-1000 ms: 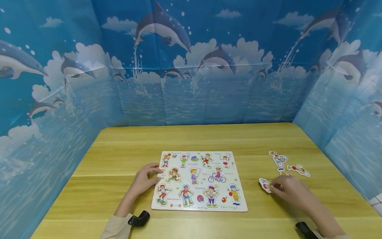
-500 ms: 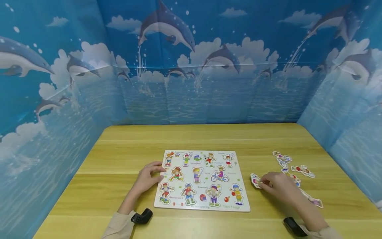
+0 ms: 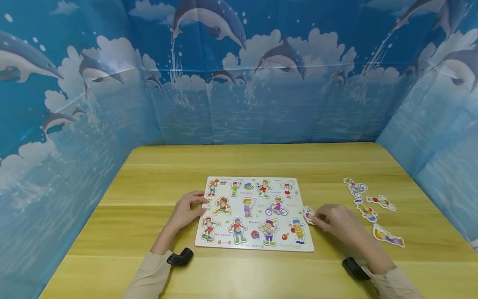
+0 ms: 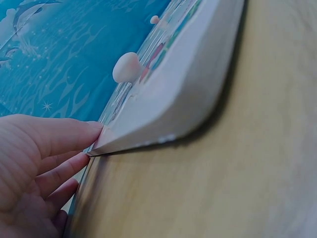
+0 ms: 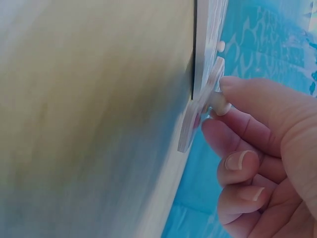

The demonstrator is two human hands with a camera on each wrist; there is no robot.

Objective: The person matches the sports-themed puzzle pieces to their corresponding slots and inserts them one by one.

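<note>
Wooden surface [image 3: 149, 232]: our left hand [image 3: 185, 212] rests straight-fingered against the sports puzzle board [image 3: 255, 245]; our right hand [image 3: 334, 220] pinches a puzzle piece [image 3: 309, 214] by its peg at the board's right edge.

There is 1 puzzle board [image 3: 254, 214] on the bench [image 3: 149, 182]. Its printed figures stand in 3 rows of 4, so 12 in all. Loose cut-out pieces number 5: 4 lie in a group off to the right, namely a cyclist piece [image 3: 355, 187], a piece with a red ball [image 3: 380, 202], a third piece [image 3: 366, 211] and a fourth piece [image 3: 388, 236], while 1 more piece [image 3: 309, 215] sits at the board's right edge. There are 2 hands [image 3: 185, 213] [image 3: 337, 222] in sight and 2 black wrist units [image 3: 180, 257] [image 3: 354, 268].
</note>
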